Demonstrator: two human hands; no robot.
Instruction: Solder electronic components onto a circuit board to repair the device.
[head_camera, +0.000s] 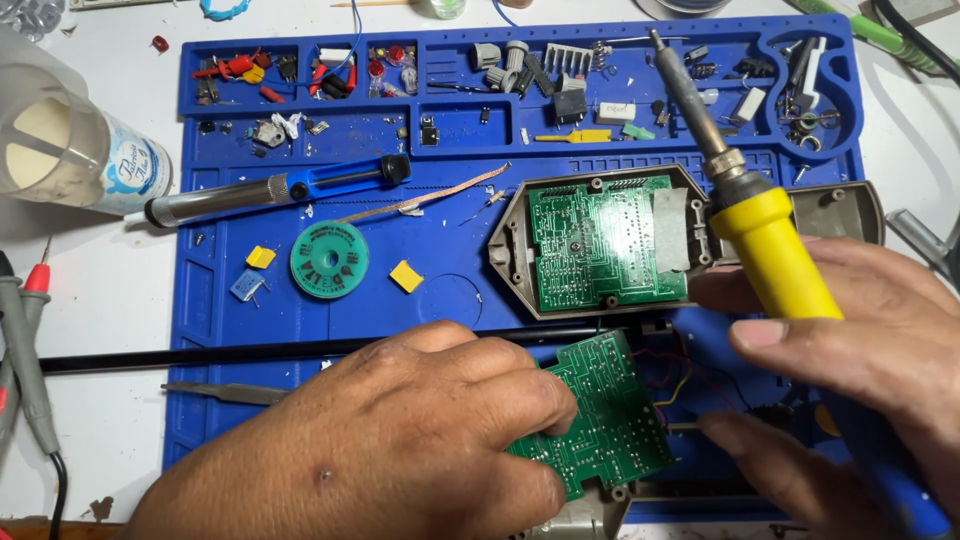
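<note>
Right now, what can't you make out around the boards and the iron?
Head view only:
- Lower green board: left part hidden under left hand.
- Soldering iron: blue handle end cut off by the bottom-right corner.
- Right hand: covers the wires behind it.
- Tray parts: too small to identify.

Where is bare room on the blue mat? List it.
Bare blue silicone mat lies left of the green round solder-wick spool, above the black rod, and between the small yellow block and the grey casing with green circuit board. The top compartments and both hands' area are crowded.
</note>
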